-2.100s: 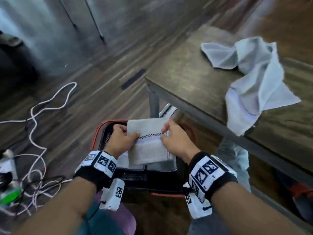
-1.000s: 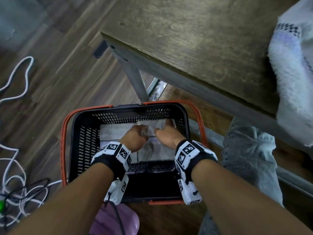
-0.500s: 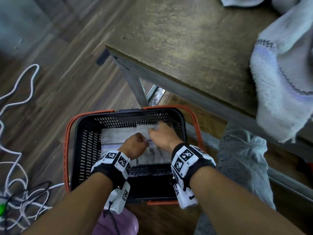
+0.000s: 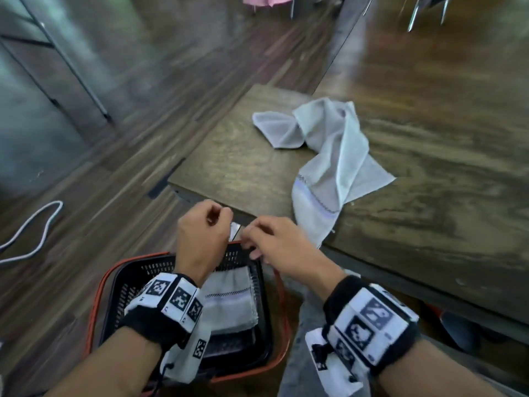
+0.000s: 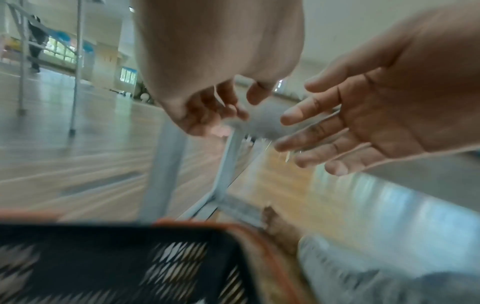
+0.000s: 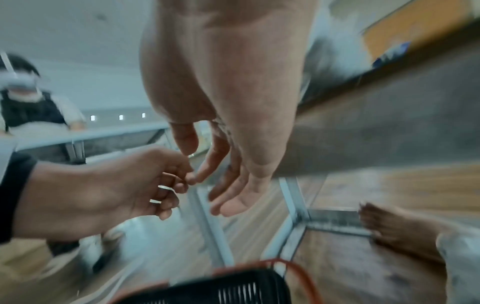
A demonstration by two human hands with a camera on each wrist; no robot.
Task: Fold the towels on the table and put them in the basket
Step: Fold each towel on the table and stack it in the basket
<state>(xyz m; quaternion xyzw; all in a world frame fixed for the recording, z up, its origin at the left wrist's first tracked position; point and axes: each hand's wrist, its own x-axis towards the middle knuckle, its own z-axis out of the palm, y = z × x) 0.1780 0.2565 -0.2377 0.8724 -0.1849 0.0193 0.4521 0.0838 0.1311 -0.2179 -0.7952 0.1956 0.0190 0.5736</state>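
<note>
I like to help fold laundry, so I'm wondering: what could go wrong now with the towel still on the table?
The loose towel is crumpled, and one corner hangs over the table edge, so a careless tug might drag it to the floor. Both hands, left hand and right hand, are empty above the basket, which sits low beside the table; a knock could shift it or rumple the folded towel inside.

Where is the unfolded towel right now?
In the head view, the unfolded towel lies crumpled on the wooden table, right of centre, one end draping over the near edge above the basket.
</note>
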